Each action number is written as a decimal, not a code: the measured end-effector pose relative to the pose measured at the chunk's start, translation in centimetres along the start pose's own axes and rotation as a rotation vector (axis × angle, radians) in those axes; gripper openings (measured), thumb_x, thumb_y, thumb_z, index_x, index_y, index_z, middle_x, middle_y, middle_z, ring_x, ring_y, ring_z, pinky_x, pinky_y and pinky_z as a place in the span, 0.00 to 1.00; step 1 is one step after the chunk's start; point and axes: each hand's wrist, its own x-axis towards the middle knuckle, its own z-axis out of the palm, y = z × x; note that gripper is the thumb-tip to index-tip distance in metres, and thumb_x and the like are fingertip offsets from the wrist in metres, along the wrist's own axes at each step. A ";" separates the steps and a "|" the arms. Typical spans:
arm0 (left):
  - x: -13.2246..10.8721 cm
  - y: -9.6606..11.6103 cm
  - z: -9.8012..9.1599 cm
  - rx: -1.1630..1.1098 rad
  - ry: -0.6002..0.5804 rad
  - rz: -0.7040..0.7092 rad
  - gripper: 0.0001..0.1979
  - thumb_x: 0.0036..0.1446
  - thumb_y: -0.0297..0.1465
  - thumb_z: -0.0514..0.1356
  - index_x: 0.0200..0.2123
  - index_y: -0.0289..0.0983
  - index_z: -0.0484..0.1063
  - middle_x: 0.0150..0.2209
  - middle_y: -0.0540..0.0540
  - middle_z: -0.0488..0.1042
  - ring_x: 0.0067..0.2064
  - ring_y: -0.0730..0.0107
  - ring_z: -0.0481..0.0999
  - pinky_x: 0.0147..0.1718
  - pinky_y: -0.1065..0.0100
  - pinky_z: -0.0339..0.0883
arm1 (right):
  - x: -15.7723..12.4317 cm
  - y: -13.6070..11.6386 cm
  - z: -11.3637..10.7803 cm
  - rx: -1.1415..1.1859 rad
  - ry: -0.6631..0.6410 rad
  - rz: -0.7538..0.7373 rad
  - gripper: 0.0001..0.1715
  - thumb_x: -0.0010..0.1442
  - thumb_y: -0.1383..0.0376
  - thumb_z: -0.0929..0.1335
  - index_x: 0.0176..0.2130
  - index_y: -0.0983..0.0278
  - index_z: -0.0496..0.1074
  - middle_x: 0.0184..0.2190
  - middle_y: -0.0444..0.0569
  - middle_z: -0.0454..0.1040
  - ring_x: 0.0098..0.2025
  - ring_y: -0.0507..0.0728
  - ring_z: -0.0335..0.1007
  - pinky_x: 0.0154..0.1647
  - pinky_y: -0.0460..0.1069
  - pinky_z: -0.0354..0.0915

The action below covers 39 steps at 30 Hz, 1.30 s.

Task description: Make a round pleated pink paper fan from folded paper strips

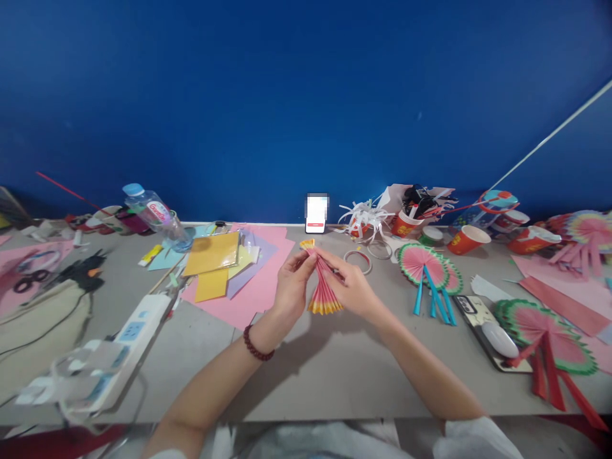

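Note:
Between my two hands, above the middle of the table, is a pleated paper fan, pink with a yellow zigzag edge. It is pinched near its middle, so the lower part flares out and a small yellow end shows at the top. My left hand, with a dark beaded bracelet at the wrist, grips it from the left, thumb near the pinch. My right hand holds its right side with fingers along the folds. A phone with a lit screen stands upright against the wall behind.
At left are pink paper sheets, a yellow packet, a tilted plastic bottle and a power strip. At right lie finished watermelon-coloured fans, tape rings, red paper cups and a phone with a mouse.

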 end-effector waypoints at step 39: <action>1.4 1.0 -0.9 0.140 -0.044 0.084 0.12 0.42 0.34 0.69 0.33 0.37 0.76 0.34 0.48 0.73 0.34 0.74 0.72 0.36 0.69 0.68 | 1.1 2.4 -1.4 0.224 -0.138 0.454 0.19 0.48 0.57 0.72 0.39 0.65 0.75 0.32 0.49 0.79 0.34 0.55 0.75 0.30 0.45 0.68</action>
